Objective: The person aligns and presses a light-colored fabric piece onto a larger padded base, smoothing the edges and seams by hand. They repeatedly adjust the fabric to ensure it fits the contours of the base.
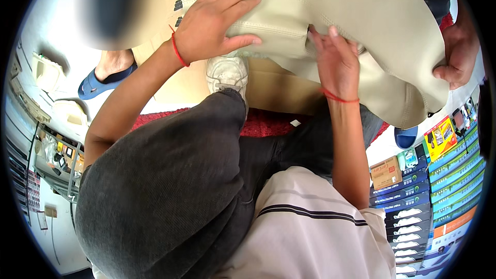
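Note:
A large beige leather-like cover (382, 15) with double rows of stitching spreads across the top of the view. My left hand (212, 20) rests flat on it near a seam, fingers stretched and thumb apart. Farther right, my right hand (338, 62) has its palm turned up at a dark slit (309, 39) in the cover. Its fingers bend in at the slit's edge and take hold of the material; the fingertips are partly hidden. Another person's hand (457, 54) grips the cover's right edge.
Cardboard (289, 90) lies under the cover, over a red mat (258, 124). My white shoe (227, 75) stands on the cardboard. Someone's foot in a blue slipper (106, 80) is at left. Stacked boxes (408, 196) and a small carton (386, 172) stand at lower right.

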`<act>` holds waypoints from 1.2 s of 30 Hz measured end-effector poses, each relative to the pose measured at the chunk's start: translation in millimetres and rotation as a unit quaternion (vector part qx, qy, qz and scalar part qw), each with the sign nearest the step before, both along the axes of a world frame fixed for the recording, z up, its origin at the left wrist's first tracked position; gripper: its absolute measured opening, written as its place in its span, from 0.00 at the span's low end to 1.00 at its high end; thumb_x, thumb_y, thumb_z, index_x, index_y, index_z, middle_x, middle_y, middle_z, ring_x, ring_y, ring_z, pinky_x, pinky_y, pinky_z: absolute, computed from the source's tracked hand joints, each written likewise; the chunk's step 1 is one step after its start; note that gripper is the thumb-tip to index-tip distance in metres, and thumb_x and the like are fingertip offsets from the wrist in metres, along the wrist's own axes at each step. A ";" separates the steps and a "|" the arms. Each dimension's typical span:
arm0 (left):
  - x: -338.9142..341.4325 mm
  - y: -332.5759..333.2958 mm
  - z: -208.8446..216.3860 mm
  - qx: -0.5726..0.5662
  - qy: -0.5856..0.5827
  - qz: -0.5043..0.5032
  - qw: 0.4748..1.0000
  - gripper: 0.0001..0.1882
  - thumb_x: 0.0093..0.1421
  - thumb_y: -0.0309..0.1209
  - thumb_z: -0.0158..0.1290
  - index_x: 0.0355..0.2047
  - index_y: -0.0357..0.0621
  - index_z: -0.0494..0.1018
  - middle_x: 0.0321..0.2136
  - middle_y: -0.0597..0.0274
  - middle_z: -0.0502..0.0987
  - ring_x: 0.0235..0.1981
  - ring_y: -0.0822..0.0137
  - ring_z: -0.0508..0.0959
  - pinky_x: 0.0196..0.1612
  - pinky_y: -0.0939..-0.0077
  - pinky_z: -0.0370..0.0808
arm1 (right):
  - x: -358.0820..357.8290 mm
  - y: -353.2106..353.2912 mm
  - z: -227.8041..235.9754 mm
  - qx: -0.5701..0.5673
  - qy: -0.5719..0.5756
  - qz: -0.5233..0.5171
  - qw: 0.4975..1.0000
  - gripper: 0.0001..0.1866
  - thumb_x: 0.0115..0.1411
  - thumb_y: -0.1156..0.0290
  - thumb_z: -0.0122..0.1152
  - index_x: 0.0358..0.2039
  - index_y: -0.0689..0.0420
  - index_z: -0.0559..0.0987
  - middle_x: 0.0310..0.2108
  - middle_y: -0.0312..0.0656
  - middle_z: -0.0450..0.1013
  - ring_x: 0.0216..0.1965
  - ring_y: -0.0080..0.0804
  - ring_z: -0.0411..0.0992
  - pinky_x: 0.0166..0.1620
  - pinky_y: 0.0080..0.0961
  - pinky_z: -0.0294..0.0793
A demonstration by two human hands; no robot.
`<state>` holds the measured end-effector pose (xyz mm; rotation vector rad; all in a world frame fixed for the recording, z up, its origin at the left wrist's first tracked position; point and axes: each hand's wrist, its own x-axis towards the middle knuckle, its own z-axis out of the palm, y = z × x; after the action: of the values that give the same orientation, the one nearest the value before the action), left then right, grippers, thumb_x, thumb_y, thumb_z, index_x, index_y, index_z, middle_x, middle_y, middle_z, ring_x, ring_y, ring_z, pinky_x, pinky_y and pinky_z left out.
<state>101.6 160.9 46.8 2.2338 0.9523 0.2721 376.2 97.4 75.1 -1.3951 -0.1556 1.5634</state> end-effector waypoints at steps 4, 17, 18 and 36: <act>3.9 -1.9 1.3 0.024 0.004 0.000 1.000 0.36 0.58 0.53 0.64 0.58 0.40 0.74 0.66 0.56 0.69 0.67 0.53 0.68 0.67 0.56 0.67 | 4.2 17.5 -14.3 0.002 -0.191 0.222 0.956 0.21 0.62 0.72 0.70 0.54 0.63 0.78 0.51 0.40 0.77 0.52 0.31 0.74 0.60 0.34 0.72; -3.7 -3.8 -1.6 -0.012 0.009 -0.019 1.000 0.44 0.56 0.55 0.65 0.66 0.43 0.68 0.67 0.57 0.69 0.68 0.52 0.68 0.68 0.55 0.65 | -8.9 37.4 -29.2 -0.132 -0.224 0.192 0.946 0.10 0.63 0.69 0.70 0.41 0.58 0.79 0.32 0.34 0.74 0.30 0.25 0.71 0.34 0.28 0.73; -3.6 -3.0 -2.1 -0.013 0.008 -0.015 1.000 0.44 0.55 0.55 0.65 0.66 0.43 0.68 0.67 0.57 0.69 0.67 0.52 0.69 0.67 0.56 0.66 | -11.1 37.6 -30.8 -0.129 -0.237 0.180 0.946 0.10 0.62 0.69 0.70 0.39 0.58 0.79 0.31 0.34 0.73 0.29 0.25 0.70 0.31 0.27 0.71; -4.2 -9.0 2.3 -0.002 0.029 -0.002 1.000 0.41 0.54 0.58 0.65 0.59 0.42 0.73 0.56 0.56 0.76 0.55 0.53 0.75 0.58 0.58 0.71 | -3.9 28.8 -49.3 -0.089 -0.270 0.172 0.943 0.10 0.57 0.74 0.71 0.38 0.60 0.79 0.30 0.38 0.77 0.24 0.25 0.73 0.26 0.22 0.73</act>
<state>97.4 151.9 49.1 2.2510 0.9774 0.2052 372.3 126.2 25.8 -2.0047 -0.6311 1.4528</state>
